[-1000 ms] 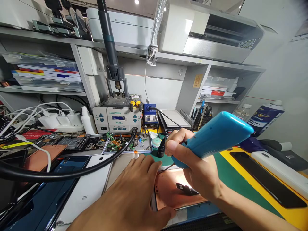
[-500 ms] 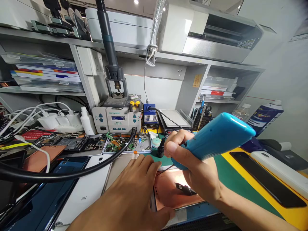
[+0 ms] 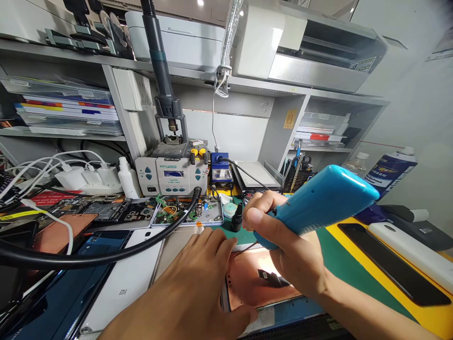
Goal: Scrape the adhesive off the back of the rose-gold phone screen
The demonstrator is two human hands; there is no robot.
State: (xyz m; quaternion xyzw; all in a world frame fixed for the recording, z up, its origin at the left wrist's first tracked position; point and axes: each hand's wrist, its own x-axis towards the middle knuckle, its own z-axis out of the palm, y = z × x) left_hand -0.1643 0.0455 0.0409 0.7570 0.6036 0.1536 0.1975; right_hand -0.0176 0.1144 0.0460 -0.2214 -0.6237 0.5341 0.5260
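My right hand (image 3: 293, 255) wraps around a blue handheld power tool (image 3: 322, 200), its body tilted up to the right. A thin dark tip (image 3: 249, 248) sticks out below my fingers, close over the far side of a copper-coloured phone screen panel (image 3: 247, 285). Bright light falls on the panel under the tool. A black flex cable (image 3: 271, 277) lies on it, partly hidden by my right hand. My left hand (image 3: 198, 278) spans the panel's left end, fingers at the far corner and thumb at the near edge, holding it.
A small black bottle (image 3: 237, 218) stands just beyond my hands on the green mat (image 3: 347, 264). A thick black hose (image 3: 106, 259) crosses the left side over a white phone (image 3: 122, 288). Behind are a soldering station (image 3: 173, 177) and a tray of circuit boards (image 3: 212, 215). Phones lie right.
My right hand and the blue tool have shifted very slightly to the right. My left hand and the panel stay where they were.
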